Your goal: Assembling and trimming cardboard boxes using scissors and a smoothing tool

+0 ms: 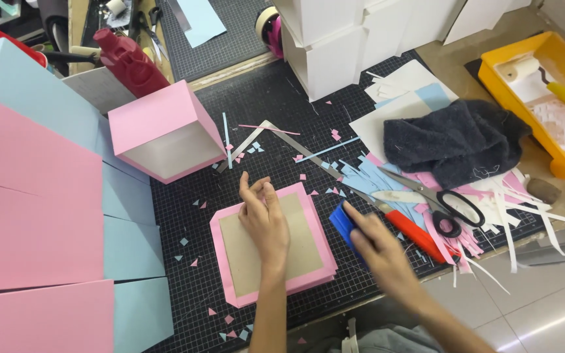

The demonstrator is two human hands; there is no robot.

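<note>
Pink sheet w/ grey board panel (271, 252): flat on black cutting mat (282, 111), centre of desk, board centred on pink paper, pink margin showing all round, corners cut off at bottom left. Margins look not yet folded over the board edges; wrapping judged early to midway.

L hand (264, 219): flat on board, fingers together and extended, pressing down, nothing gripped.

R hand (377, 245): closed on blue scraper (342, 222), just beside the sheet's right edge, blade touching or nearly touching the pink margin; blurred, exact contact unclear.

Nearby items:
- Red-handled cutter (413, 232), right of R hand.
- Scissors (439, 199), black handles, on pink/blue/white paper strips.
- Dark cloth (456, 140), on white and blue sheets.
- Metal square (276, 137), above the sheet.
- Pink open box (165, 131), upper left, finished-looking.
- Stack of pink and blue boxes (34, 196), far left.
- Yellow tray w/ roller (537, 78), upper right.
- White boxes (335, 39), top.
</note>
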